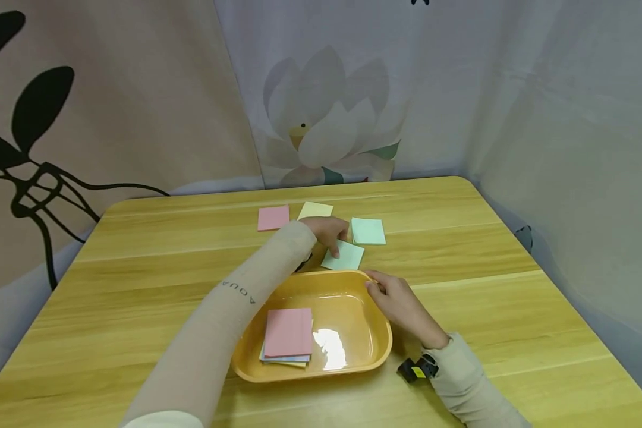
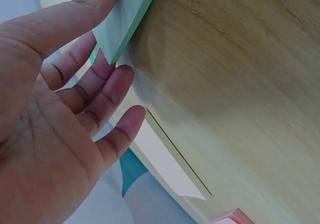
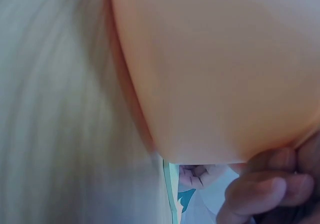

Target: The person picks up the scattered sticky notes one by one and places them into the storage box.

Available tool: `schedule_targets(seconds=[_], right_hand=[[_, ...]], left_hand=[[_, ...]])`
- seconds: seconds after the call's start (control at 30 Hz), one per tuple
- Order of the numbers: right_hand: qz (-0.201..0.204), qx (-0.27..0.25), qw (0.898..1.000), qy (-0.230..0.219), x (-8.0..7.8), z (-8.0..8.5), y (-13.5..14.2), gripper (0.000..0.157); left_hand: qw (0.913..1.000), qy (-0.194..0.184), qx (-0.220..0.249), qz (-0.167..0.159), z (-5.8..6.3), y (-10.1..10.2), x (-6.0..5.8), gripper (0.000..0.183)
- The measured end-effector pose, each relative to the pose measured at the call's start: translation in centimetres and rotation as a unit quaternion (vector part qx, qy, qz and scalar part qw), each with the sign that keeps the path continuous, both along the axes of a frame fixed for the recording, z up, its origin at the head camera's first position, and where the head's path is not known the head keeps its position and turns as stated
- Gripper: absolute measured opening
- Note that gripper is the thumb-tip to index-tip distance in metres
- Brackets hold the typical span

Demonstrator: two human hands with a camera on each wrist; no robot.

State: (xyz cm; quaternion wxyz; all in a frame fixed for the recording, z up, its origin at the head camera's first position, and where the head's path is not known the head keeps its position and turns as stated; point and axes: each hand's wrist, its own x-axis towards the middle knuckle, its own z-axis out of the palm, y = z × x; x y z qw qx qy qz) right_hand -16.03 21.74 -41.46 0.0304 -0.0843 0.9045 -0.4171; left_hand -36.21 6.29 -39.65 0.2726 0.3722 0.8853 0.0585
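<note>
My left hand (image 1: 327,230) reaches over the tray and pinches a pale green sticky-note pad (image 1: 349,257) just beyond the far rim. In the left wrist view the thumb lies on one face of the green pad (image 2: 117,26), with fingers at its other side. My right hand (image 1: 403,302) grips the far right corner of the orange-yellow tray (image 1: 353,315). From the right wrist view, curled fingers (image 3: 255,196) show at the tray's rim. Inside the tray, on the left, lies a small stack with a pink pad (image 1: 289,333) on top and blue and yellow edges below.
Behind the tray lie another pale green pad (image 1: 369,232), a pale yellow pad (image 1: 315,209) partly behind the left hand, and a pink pad (image 1: 273,219). All rest on a wood-grain table (image 1: 487,285). Printed curtains (image 1: 166,89) hang behind and beside it.
</note>
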Motion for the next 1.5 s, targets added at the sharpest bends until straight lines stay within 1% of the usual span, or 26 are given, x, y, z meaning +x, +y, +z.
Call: schedule_targets(seconds=[0.1, 0.2, 0.37, 0.47, 0.63, 0.7, 0.87, 0.93, 1.03, 1.17, 1.37, 1.5], right_hand=[[-0.001, 0.002, 1.000, 0.001, -0.1, 0.1, 0.1, 0.036], [-0.002, 0.002, 1.000, 0.002, -0.1, 0.2, 0.1, 0.037], [-0.007, -0.003, 1.000, -0.006, -0.1, 0.2, 0.0, 0.036], [-0.008, -0.004, 1.000, -0.010, -0.1, 0.1, -0.1, 0.036], [-0.007, -0.004, 1.000, -0.010, 0.0, 0.0, -0.2, 0.037], [-0.005, -0.005, 1.000, -0.010, 0.0, 0.1, -0.2, 0.037], [-0.006, -0.001, 1.000, -0.012, -0.1, 0.3, -0.2, 0.038], [-0.007, 0.001, 1.000, -0.012, -0.1, 0.3, -0.2, 0.038], [-0.006, 0.004, 1.000, -0.010, -0.1, 0.3, -0.2, 0.038], [-0.001, 0.001, 1.000, -0.008, -0.1, 0.3, -0.2, 0.038], [0.005, -0.003, 1.000, -0.009, 0.0, 0.3, -0.1, 0.039], [0.008, -0.002, 1.000, -0.006, 0.1, 0.4, 0.0, 0.039]], left_hand=[[0.9999, -0.012, 0.010, 0.005, 0.2, 0.0, -0.1, 0.044], [0.9998, -0.012, 0.018, 0.002, 0.4, 0.0, -0.1, 0.042], [0.9996, 0.007, 0.026, -0.011, 0.8, -0.2, 0.1, 0.042], [0.9989, 0.015, 0.040, -0.017, 0.9, -0.4, 0.0, 0.042], [0.9974, 0.018, 0.068, -0.014, 1.0, -0.8, -0.3, 0.043], [0.9970, 0.021, 0.073, -0.012, 1.2, -0.9, -0.4, 0.039], [0.9950, 0.028, 0.094, -0.017, 1.9, -1.2, -0.3, 0.022], [0.9937, 0.028, 0.107, -0.019, 2.2, -1.4, -0.2, 0.022], [0.9912, 0.034, 0.126, -0.020, 2.4, -1.7, -0.1, 0.027], [0.9882, 0.041, 0.148, -0.007, 3.1, -2.1, 0.1, 0.030], [0.9865, 0.024, 0.160, 0.025, 4.4, -3.0, 0.5, 0.029], [0.9859, 0.018, 0.164, 0.027, 5.2, -3.4, 0.8, 0.027]])
